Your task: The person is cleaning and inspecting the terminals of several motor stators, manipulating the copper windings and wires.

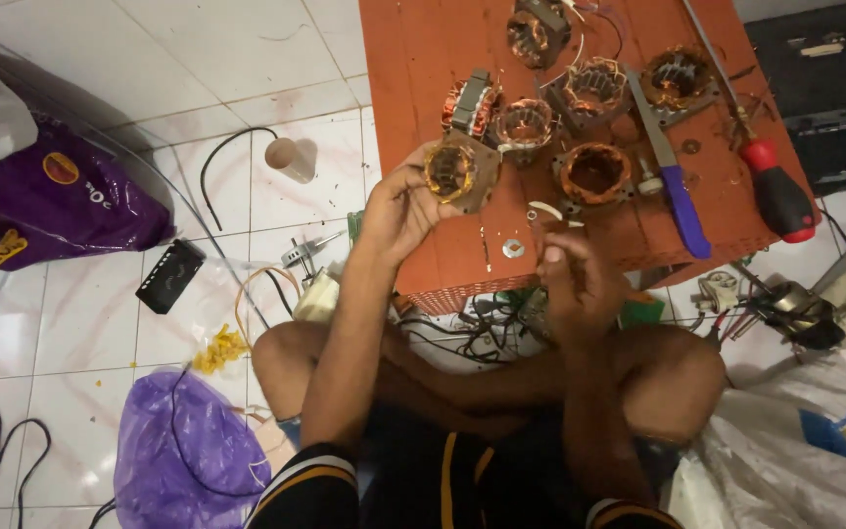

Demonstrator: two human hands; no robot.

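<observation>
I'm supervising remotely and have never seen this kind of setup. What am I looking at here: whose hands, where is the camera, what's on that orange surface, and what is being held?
There is no machine: a seated person works with bare hands, and the single picture comes from a camera on their head, looking down. The left hand holds a motor stator, a metal frame with copper windings. The right hand pinches something small I cannot make out. On the orange table lie more copper-wound stators, a blue-handled tool, a red-handled screwdriver and a small washer. Wires, bags and a cup lie on the tiled floor around.

Bare arms, black shorts, orange stripes, white-trimmed hems.
</observation>
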